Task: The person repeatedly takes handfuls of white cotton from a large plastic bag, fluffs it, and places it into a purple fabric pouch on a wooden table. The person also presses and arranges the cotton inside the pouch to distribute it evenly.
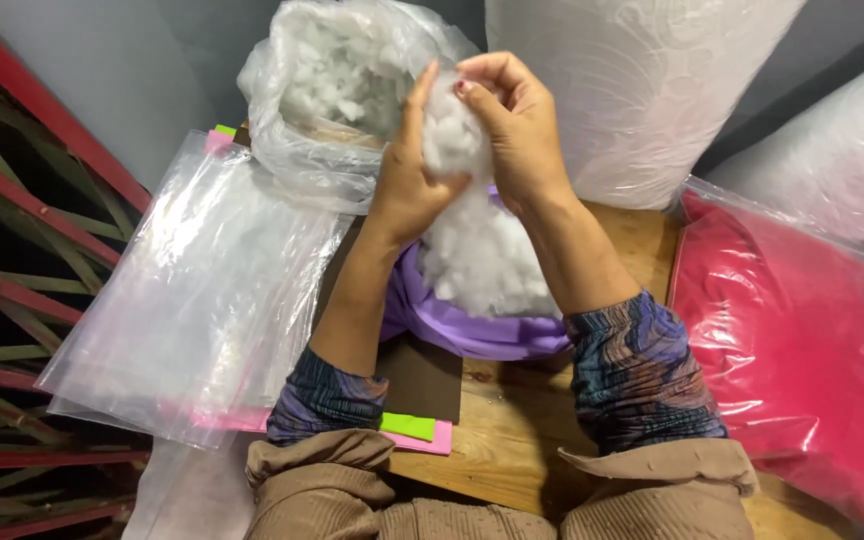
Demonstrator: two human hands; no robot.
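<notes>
Head view: two hands pull at white stuffing over a wooden table (512,440).
Low centre, a purple fabric cover (472,335) brims with white fibrefill (477,250); above it, left hand (407,185) and right hand (512,120) both pinch one tuft; beyond, upper centre, an open clear bag (322,100).

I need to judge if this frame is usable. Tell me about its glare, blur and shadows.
Head view: sharp overall, no motion blur on the left hand or right hand; soft white glare on the clear plastic bags and the red bag; even light with faint shadows on the wooden table; the white stuffing looks slightly washed out.
</notes>
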